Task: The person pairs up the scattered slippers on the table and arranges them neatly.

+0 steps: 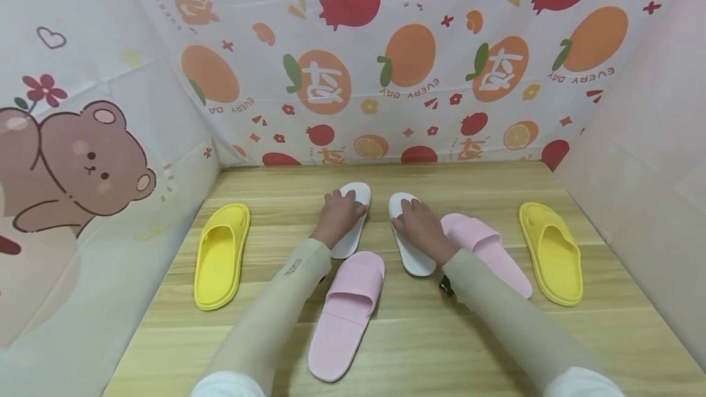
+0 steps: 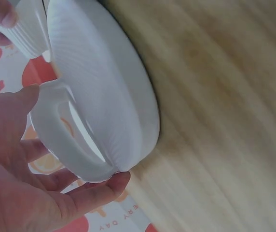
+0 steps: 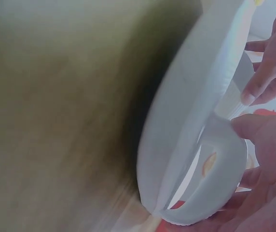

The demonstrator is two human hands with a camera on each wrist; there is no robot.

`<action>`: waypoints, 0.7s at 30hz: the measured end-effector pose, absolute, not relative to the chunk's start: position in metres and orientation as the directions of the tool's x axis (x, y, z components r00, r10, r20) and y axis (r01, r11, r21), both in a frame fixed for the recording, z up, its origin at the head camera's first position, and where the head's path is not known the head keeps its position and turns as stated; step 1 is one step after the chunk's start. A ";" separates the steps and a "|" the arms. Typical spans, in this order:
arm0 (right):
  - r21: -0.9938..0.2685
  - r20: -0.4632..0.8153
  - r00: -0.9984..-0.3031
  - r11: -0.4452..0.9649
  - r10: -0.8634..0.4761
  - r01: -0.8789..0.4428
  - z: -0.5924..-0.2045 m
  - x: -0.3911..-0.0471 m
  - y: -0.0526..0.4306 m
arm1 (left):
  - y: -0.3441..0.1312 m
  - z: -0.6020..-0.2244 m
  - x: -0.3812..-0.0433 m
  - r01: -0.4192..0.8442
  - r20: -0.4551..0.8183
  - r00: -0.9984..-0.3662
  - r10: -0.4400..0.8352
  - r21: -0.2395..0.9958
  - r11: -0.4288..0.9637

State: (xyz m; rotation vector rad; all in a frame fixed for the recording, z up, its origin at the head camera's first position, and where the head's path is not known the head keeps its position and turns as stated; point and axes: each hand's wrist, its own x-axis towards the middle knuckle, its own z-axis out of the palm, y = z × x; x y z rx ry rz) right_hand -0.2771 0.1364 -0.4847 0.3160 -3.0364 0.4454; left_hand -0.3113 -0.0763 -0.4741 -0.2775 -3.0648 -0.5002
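Observation:
My left hand (image 1: pixel 337 218) lies over the strap end of a white slipper (image 1: pixel 347 245). In the left wrist view the thumb is at one edge of this slipper's strap (image 2: pixel 56 133) and the fingertips reach the other edge. Just to the right, my right hand (image 1: pixel 423 231) grips a second white slipper (image 1: pixel 417 262) across its strap (image 3: pixel 215 181), thumb on one side and fingers on the other. A dark shadow runs under its sole in the right wrist view. Both white slippers point toward the back wall, a short gap between them.
A pink slipper (image 1: pixel 333 339) lies beneath the left forearm's inner side; another pink slipper (image 1: pixel 502 259) is beside the right wrist. Yellow slippers stand at far left (image 1: pixel 217 265) and far right (image 1: pixel 558 262). Fruit-printed cloth (image 1: pixel 380 115) closes the back of the wooden surface (image 1: pixel 408 336).

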 end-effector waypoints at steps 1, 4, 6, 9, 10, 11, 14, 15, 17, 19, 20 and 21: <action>-0.276 0.083 -0.978 0.938 -0.192 -0.208 -0.485 -0.279 0.136 | -0.075 -0.474 -0.312 0.178 0.053 -0.984 0.170 0.314 0.933; -0.282 0.080 -0.980 0.939 -0.182 -0.197 -0.483 -0.284 0.134 | -0.072 -0.475 -0.315 0.175 0.059 -0.985 0.165 0.317 0.932; -0.278 0.079 -0.981 0.941 -0.178 -0.193 -0.482 -0.287 0.132 | -0.070 -0.475 -0.317 0.170 0.061 -0.985 0.158 0.317 0.933; -0.284 0.080 -0.981 0.940 -0.175 -0.191 -0.481 -0.292 0.129 | -0.067 -0.476 -0.320 0.147 0.053 -0.989 0.137 0.318 0.937; -0.283 0.082 -0.981 0.940 -0.175 -0.191 -0.481 -0.293 0.129 | -0.066 -0.476 -0.321 0.139 0.052 -0.990 0.129 0.318 0.938; -0.282 0.085 -0.981 0.940 -0.175 -0.192 -0.481 -0.295 0.128 | -0.064 -0.476 -0.322 0.131 0.053 -0.991 0.121 0.317 0.939; -0.282 0.091 -0.982 0.942 -0.165 -0.184 -0.483 -0.301 0.126 | -0.060 -0.476 -0.325 0.110 0.060 -0.994 0.096 0.318 0.942; -0.282 0.093 -0.983 0.942 -0.160 -0.180 -0.483 -0.303 0.126 | -0.059 -0.476 -0.326 0.106 0.064 -0.994 0.090 0.321 0.941; -0.283 0.093 -0.984 0.944 -0.150 -0.170 -0.485 -0.307 0.125 | -0.055 -0.475 -0.328 0.095 0.064 -0.995 0.079 0.323 0.942; -0.284 0.090 -0.986 0.946 -0.137 -0.158 -0.486 -0.312 0.125 | -0.052 -0.475 -0.330 0.084 0.054 -0.996 0.070 0.321 0.943; -0.285 0.088 -0.987 0.946 -0.132 -0.152 -0.486 -0.313 0.124 | -0.051 -0.474 -0.331 0.080 0.049 -0.997 0.067 0.317 0.945; -0.288 0.085 -0.988 0.947 -0.126 -0.145 -0.486 -0.315 0.124 | -0.049 -0.474 -0.331 0.076 0.044 -0.997 0.066 0.314 0.946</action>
